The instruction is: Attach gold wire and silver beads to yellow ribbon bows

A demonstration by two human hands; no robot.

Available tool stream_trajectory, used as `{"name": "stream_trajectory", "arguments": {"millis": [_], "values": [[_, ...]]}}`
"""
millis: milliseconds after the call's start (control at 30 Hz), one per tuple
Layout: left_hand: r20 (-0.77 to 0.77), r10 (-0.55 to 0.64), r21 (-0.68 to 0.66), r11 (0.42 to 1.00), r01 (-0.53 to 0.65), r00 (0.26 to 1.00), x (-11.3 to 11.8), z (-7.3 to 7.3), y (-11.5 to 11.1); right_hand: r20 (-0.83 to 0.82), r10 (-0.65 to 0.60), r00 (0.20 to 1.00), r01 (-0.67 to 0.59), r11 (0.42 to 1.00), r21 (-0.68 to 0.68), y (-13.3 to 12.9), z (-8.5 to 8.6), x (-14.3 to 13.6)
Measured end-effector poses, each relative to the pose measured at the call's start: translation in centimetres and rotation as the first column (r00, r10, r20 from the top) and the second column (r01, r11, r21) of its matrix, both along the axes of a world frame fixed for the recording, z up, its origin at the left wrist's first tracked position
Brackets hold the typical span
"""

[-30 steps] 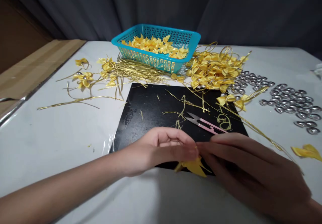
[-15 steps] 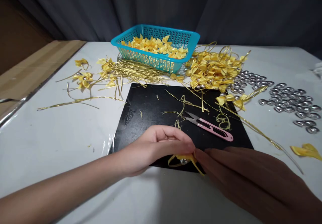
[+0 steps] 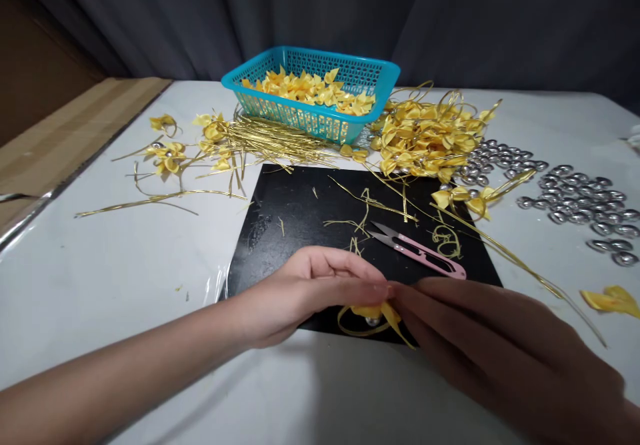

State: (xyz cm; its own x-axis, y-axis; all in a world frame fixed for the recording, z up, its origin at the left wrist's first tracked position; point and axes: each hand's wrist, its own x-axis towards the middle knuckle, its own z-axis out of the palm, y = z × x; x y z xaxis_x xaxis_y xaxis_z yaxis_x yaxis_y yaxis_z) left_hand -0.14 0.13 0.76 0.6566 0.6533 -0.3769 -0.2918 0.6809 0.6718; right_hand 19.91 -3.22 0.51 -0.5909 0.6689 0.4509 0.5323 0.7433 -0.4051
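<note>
Between my two hands, over the front edge of a black board [image 3: 270,232], is a yellow ribbon flower [image 3: 367,312] with a silver bead and a loop of gold cord hanging below. My left hand [image 3: 320,285] pinches it between thumb and fingers. The fingertips of my right hand [image 3: 495,345] are closed at the same spot, touching the left fingertips; exactly what they pinch is hidden. Just beyond the hands, pink-handled thread snips [image 3: 420,252] lie on the board among gold cord scraps [image 3: 363,208].
A turquoise basket [image 3: 320,112] of yellow ribbon pieces stands at the back. Gold cords [image 3: 275,140] lie before it, finished-looking yellow flowers [image 3: 430,135] are heaped right, silver beads [image 3: 583,198] spread beyond. More flowers [image 3: 167,156] lie left. A yellow ribbon piece [image 3: 613,300] is far right.
My right hand has shifted up slightly and its fingers have bent a little more. The flower's ribbon end and cord loop hang a bit lower and farther right. Everything else stays put.
</note>
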Motion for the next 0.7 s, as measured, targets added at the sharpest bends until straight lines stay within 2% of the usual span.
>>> {"name": "stream_trajectory", "arguments": {"millis": [167,333,500,600,700], "values": [[-0.041,-0.012,-0.023,1.000,0.011,0.999,0.1,0.0,0.0,0.086,0.021,0.996,-0.022,1.000,0.008,-0.5,0.4,0.4],[-0.045,-0.035,-0.006,0.999,0.034,0.998,0.1,0.0,-0.1,-0.055,0.036,0.998,-0.036,0.999,0.003,0.1,-0.6,0.1],[-0.047,-0.012,0.028,1.000,0.014,0.999,0.1,-0.1,0.0,-0.043,-0.049,0.998,0.055,0.985,0.166,0.5,0.0,-0.6],[-0.043,0.018,0.028,0.999,-0.016,0.999,0.1,0.0,0.1,-0.066,-0.086,0.994,0.091,0.992,0.085,0.8,0.6,-0.7],[-0.040,0.021,-0.006,1.000,-0.022,0.999,0.1,0.1,0.2,-0.167,-0.172,0.971,0.168,0.985,-0.038,1.2,0.8,-0.8]]}}
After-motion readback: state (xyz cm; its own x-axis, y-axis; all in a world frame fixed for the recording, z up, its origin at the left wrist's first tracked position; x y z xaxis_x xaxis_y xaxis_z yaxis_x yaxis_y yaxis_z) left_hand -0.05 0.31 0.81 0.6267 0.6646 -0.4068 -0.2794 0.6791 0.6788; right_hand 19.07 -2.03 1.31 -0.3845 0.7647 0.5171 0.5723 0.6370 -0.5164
